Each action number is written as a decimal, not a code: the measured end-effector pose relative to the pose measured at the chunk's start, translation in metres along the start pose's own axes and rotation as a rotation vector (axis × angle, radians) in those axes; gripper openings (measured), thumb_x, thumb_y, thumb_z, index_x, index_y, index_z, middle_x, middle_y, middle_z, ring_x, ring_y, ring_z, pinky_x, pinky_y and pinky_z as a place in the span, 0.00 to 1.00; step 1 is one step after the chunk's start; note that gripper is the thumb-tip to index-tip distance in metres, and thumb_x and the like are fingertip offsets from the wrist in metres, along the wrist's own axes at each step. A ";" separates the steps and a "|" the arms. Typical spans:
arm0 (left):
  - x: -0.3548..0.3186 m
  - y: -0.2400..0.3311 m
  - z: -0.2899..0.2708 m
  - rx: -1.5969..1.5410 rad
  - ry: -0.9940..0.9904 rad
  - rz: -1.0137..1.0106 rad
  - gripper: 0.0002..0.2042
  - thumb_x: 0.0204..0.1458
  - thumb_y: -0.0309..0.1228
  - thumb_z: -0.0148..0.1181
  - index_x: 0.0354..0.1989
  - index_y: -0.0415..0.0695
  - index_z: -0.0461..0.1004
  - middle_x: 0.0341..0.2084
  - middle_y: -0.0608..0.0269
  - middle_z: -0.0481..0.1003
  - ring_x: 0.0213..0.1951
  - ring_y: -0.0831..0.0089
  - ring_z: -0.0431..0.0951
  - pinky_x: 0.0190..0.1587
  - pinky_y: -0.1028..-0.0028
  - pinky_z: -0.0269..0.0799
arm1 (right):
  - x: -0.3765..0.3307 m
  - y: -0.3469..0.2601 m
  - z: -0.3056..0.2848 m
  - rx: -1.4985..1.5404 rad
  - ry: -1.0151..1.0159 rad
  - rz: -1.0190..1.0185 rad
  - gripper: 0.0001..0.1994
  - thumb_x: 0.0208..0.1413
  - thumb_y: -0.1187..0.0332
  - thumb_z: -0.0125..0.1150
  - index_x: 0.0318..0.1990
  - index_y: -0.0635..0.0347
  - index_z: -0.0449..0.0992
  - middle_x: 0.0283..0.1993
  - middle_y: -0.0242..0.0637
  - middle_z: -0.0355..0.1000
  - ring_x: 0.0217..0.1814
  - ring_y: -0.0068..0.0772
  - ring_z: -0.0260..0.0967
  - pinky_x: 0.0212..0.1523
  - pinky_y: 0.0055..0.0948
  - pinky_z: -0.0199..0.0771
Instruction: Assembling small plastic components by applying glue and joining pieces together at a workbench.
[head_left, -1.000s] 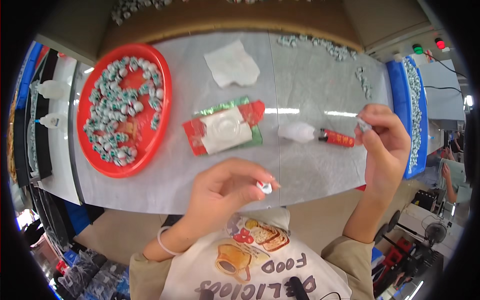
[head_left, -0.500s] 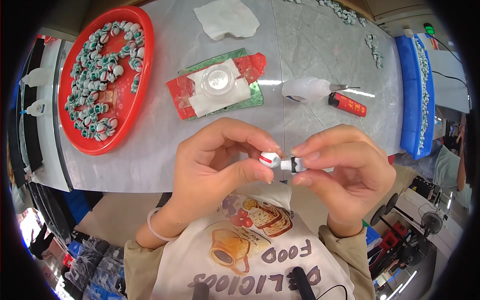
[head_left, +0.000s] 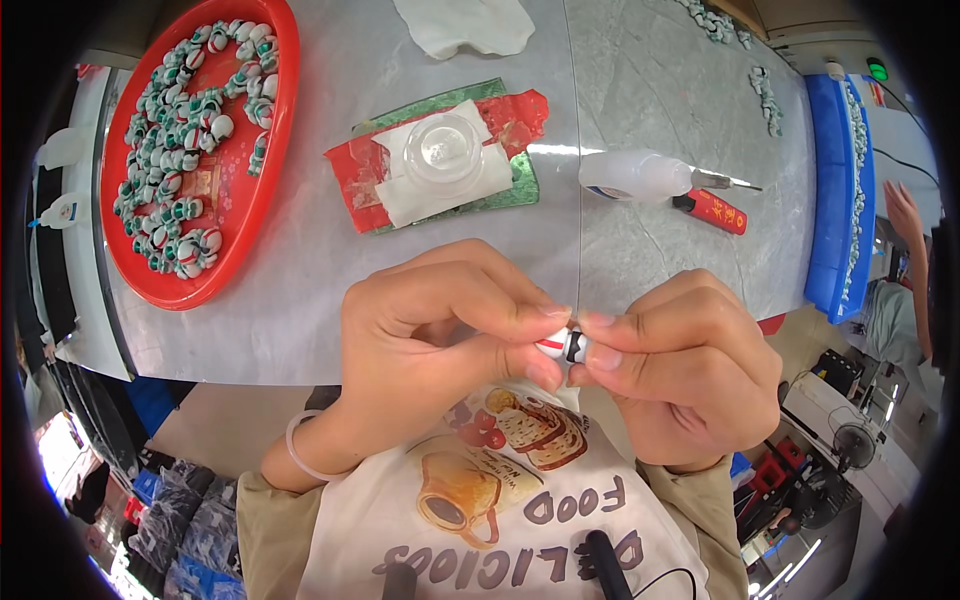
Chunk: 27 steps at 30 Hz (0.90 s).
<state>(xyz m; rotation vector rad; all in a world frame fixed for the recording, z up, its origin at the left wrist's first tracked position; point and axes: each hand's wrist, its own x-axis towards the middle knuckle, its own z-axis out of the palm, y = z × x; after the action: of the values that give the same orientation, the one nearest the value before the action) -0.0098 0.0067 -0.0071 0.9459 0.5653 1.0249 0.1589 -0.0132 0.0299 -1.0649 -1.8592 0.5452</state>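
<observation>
Over the table's near edge my two hands meet fingertip to fingertip. Pinched in my left hand [head_left: 430,335] is a small white rounded figure part [head_left: 551,346] with a red stripe. My right hand [head_left: 690,365] grips a small white figure part with a black band [head_left: 576,347]. The two parts sit end to end, touching, and fingertips cover much of both. Beyond my hands, a clear plastic cup [head_left: 443,150] stands on white paper [head_left: 405,203], over a red wrapper [head_left: 352,188] and a green mat [head_left: 522,188].
Many small white-and-green figures [head_left: 165,155] lie in a red oval tray [head_left: 284,100] at left. A needle-tipped white bottle [head_left: 635,177] lies by a red tube [head_left: 717,212]. A white cloth [head_left: 468,25] is behind. At right are a blue bin [head_left: 825,220] and another person's arm [head_left: 905,212].
The gap between the two small parts has closed; they now touch. My right hand has come left and its fingers have curled in. The table view has shifted slightly.
</observation>
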 end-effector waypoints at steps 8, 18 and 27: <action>-0.001 0.000 -0.001 0.033 0.037 -0.028 0.09 0.34 0.11 0.59 0.26 0.33 0.74 0.26 0.52 0.72 0.26 0.71 0.75 0.27 0.78 0.74 | -0.003 0.005 0.005 0.078 0.013 0.053 0.11 0.29 0.79 0.68 0.20 0.62 0.69 0.23 0.38 0.69 0.18 0.24 0.62 0.15 0.19 0.60; -0.001 0.002 0.000 0.042 0.036 -0.056 0.09 0.33 0.11 0.60 0.26 0.34 0.74 0.26 0.53 0.72 0.25 0.73 0.75 0.27 0.79 0.73 | -0.003 0.005 0.005 0.096 -0.001 0.074 0.11 0.29 0.80 0.67 0.19 0.62 0.69 0.23 0.37 0.68 0.19 0.24 0.62 0.15 0.19 0.60; -0.002 -0.001 0.000 0.105 0.011 -0.001 0.09 0.35 0.12 0.59 0.27 0.34 0.74 0.28 0.53 0.72 0.26 0.73 0.75 0.27 0.79 0.74 | -0.006 0.008 0.005 0.114 0.040 0.056 0.09 0.25 0.82 0.65 0.19 0.64 0.72 0.21 0.38 0.68 0.16 0.26 0.61 0.14 0.18 0.59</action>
<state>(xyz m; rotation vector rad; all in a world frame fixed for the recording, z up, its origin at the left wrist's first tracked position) -0.0098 0.0047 -0.0081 1.0329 0.6334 1.0071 0.1598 -0.0137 0.0185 -1.0469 -1.7467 0.6499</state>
